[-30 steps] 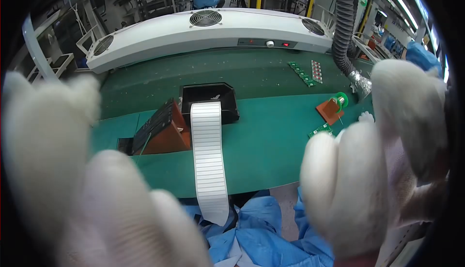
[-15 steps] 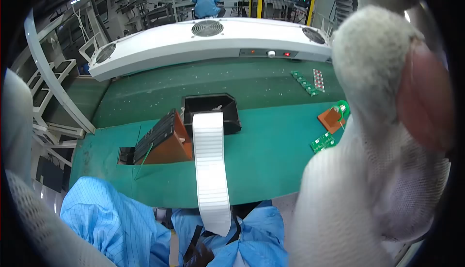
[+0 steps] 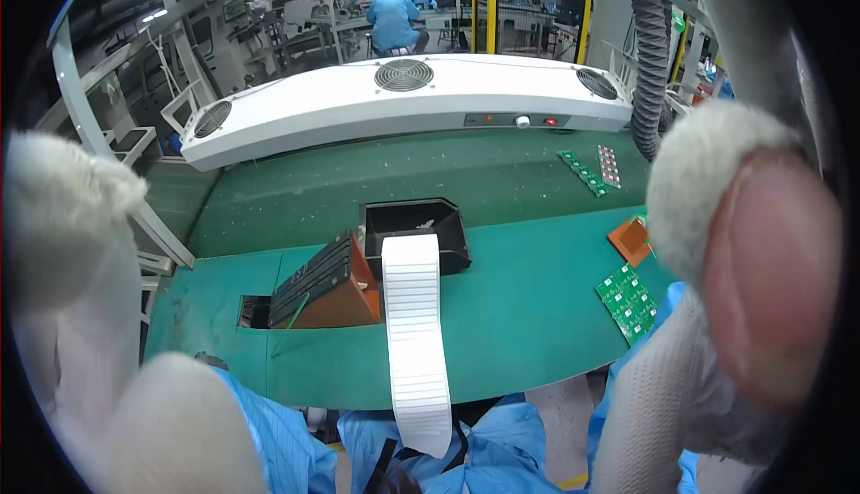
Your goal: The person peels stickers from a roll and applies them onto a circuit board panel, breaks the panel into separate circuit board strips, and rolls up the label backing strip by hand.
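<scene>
Both hands are raised very close to the camera in whitish knit gloves. My left hand (image 3: 98,315) fills the left edge, fingers apart, with nothing seen in it. On the right is my right hand (image 3: 708,306), a bare fingertip poking out of the glove; its fingers are apart and hold nothing visible. Between and beyond them, a strip of white labels (image 3: 414,333) runs from a black bin (image 3: 457,248) over the table's front edge. An orange stand with a black sloped top (image 3: 313,283) is left of the strip. Green circuit boards (image 3: 627,304) lie near my right hand.
An orange block (image 3: 630,241) sits behind the boards. More boards (image 3: 582,173) lie on the green mat (image 3: 511,306) farther back. A white fan unit (image 3: 331,100) spans the rear, with a grey hose (image 3: 647,64) at its right. A seated person in blue (image 3: 392,21) is far off.
The view has shifted, so the table sits lower in it. My left hand has come back into view from the left edge, and more of the green boards beside my right hand shows.
</scene>
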The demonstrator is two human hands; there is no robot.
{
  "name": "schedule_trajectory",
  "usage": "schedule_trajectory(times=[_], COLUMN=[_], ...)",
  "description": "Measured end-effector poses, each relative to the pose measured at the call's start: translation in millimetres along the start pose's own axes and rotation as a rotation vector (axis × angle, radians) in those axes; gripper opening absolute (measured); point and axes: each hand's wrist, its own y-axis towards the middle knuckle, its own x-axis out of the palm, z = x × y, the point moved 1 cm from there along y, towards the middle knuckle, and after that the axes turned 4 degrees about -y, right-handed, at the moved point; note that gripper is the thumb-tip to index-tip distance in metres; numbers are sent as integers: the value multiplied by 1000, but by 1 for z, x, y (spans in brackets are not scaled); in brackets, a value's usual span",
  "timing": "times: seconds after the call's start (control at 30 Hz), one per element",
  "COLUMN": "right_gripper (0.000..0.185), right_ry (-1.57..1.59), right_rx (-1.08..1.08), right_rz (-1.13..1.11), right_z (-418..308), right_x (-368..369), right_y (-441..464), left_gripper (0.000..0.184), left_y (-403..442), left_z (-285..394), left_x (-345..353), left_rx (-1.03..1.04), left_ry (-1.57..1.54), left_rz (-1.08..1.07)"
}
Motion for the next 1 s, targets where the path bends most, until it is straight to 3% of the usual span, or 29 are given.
schedule_trajectory(times=[1.0], right_gripper=[21], right_ry=[-89], right_rx=[-53], right_rz=[10], right_z=[-10], right_x=[-3], right_y=[-4], left_gripper=[10], left_y=[3], left_z=[12], left_x=[-14], left_rx=[42], left_ry=[-122], left_rz=[-21])
